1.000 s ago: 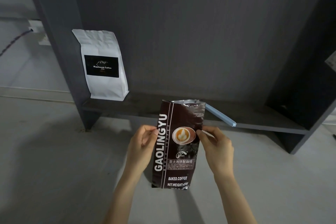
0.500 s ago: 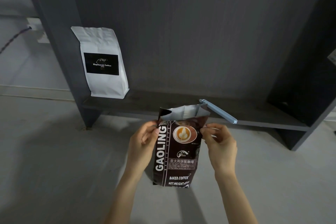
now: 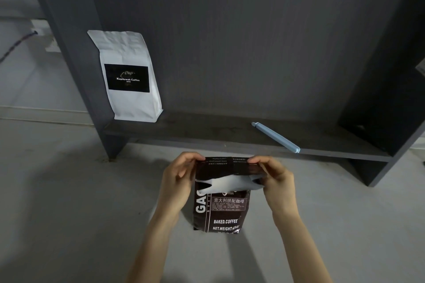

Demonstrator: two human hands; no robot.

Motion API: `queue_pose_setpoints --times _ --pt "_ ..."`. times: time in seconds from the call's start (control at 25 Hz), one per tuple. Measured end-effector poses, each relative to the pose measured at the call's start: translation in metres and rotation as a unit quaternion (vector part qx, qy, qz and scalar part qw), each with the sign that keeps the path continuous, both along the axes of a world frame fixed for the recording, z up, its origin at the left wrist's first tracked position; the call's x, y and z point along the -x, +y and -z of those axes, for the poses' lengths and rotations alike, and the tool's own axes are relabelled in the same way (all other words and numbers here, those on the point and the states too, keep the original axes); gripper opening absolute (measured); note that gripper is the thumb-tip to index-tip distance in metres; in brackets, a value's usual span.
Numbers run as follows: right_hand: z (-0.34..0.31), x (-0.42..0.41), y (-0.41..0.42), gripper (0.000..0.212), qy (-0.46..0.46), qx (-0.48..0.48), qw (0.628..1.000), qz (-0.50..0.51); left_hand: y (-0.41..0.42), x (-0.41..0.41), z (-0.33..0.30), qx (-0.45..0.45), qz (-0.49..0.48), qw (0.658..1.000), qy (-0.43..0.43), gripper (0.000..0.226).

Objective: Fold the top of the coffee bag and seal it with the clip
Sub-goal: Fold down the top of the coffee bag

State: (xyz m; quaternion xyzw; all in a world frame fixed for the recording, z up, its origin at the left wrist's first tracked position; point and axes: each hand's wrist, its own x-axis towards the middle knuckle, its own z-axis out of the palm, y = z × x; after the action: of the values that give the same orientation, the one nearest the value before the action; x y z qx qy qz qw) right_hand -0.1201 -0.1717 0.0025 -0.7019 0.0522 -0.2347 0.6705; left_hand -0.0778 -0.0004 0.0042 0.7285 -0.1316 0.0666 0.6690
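Both hands, left hand (image 3: 181,177) and right hand (image 3: 273,179), pinched on the folded top of the coffee bag (image 3: 222,200) below the shelf (image 3: 207,131), clip (image 3: 276,137) up there; fold could pop open if let go.

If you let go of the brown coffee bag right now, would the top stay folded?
Probably not: the brown coffee bag looks like springy foil, its silver lining gaping beneath the fold. Both hands pinch it, and the clip lies unused on the shelf.
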Motion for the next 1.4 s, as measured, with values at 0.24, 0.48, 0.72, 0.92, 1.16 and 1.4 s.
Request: queue_pose_setpoints --times 0.24,0.48,0.72,0.92,1.16,1.4 --pt "-0.008 0.006 -0.003 0.047 0.021 0.018 0.999 -0.030 0.000 -0.002 -0.002 0.027 0.020 0.999 0.021 0.031" --pt "-0.011 0.010 -0.004 0.035 0.048 -0.004 0.998 -0.044 0.004 -0.002 0.003 0.015 0.076 0.997 0.023 0.010" --pt "-0.002 0.011 -0.007 0.040 0.068 0.001 0.991 -0.117 0.005 0.001 0.005 0.010 0.101 0.994 0.029 0.033" --pt "0.009 0.009 -0.010 0.039 0.102 0.023 0.985 -0.134 0.005 -0.002 0.010 0.012 0.108 0.993 0.046 0.030" --pt "0.018 0.004 -0.009 0.025 0.107 0.013 0.992 -0.065 0.007 -0.005 0.016 -0.003 0.133 0.989 0.062 0.027" --pt "0.021 0.004 -0.007 0.023 0.107 0.013 0.994 -0.022 0.001 -0.004 0.024 -0.022 0.136 0.988 0.069 0.030"
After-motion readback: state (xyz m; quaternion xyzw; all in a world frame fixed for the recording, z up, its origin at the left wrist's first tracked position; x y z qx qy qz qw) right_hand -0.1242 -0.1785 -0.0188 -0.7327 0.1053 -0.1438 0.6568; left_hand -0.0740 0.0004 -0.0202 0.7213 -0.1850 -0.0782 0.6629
